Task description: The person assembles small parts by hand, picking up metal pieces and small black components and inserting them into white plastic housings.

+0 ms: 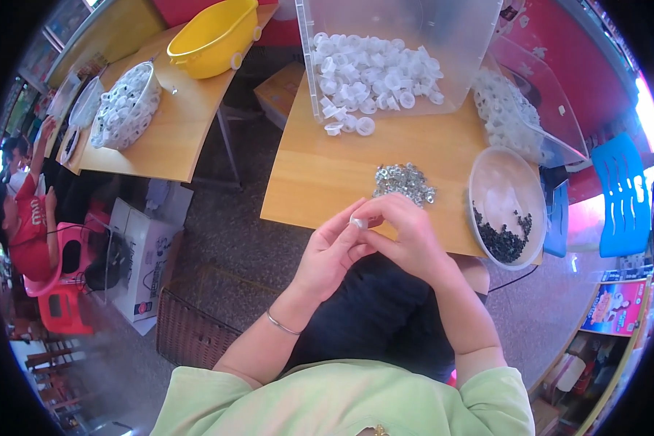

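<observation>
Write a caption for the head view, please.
Left hand and right hand hold a small white part near silvery pieces.

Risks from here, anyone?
Left hand and right hand pinch a small white part near the edge of the table: it might slip and drop.

Loose silvery pieces lie heaped just beyond the right hand; a careless sweep could scatter them.

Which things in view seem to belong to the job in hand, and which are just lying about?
Likely part of the job:
small white piece, held by left hand and right hand
loose metal pieces
black pieces in the pale bowl
white plastic parts in the clear bin

Apparently just lying about:
yellow basin
blue chair
red stool
white box
</observation>
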Available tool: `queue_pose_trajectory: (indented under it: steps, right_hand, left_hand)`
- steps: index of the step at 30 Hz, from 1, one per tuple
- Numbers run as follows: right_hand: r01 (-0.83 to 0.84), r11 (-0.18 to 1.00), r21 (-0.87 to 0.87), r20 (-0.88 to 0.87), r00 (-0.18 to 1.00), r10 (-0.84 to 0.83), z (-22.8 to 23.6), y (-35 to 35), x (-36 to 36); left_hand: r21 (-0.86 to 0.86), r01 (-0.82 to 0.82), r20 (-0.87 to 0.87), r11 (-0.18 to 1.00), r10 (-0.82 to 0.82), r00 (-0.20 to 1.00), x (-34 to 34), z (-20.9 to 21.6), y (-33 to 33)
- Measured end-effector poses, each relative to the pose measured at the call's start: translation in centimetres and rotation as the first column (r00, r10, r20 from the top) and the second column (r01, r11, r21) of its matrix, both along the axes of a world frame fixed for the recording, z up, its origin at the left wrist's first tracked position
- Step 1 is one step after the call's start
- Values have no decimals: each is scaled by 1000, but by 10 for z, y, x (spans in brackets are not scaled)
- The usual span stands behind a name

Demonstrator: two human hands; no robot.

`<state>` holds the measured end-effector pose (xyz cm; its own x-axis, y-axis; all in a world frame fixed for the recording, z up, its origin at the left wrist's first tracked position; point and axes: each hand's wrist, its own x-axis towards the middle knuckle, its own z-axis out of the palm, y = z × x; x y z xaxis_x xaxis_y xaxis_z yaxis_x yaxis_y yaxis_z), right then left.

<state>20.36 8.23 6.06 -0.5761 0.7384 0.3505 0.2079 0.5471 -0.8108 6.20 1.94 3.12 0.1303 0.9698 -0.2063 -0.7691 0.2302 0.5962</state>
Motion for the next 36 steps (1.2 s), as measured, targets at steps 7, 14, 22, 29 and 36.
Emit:
queue_pose_trajectory:
  steps: [7,14,22,29,36]
  right_hand:
    - [191,981,25,70,979,-193,2,36,21]
    - [241,969,-54,283,934,-217,-22,28,37]
    - [223,952,211,333,899,-284,-34,28,33]
    - [270,926,263,310,886,-346,-39,28,32]
    - [338,941,27,139,930,-339,-44,29,33]
  left_hand:
    - [60,-11,141,998,2,990,-12,-8,3]
    - [-54,-20,202,998,30,979,-12,-11,2]
    - [-84,-1,238,996,21,971,-12,-13,2]
    - [-109,23,254,994,6,967,-12,-13,2]
    - [-90,-48,90,995,56,994,-9,-17,1]
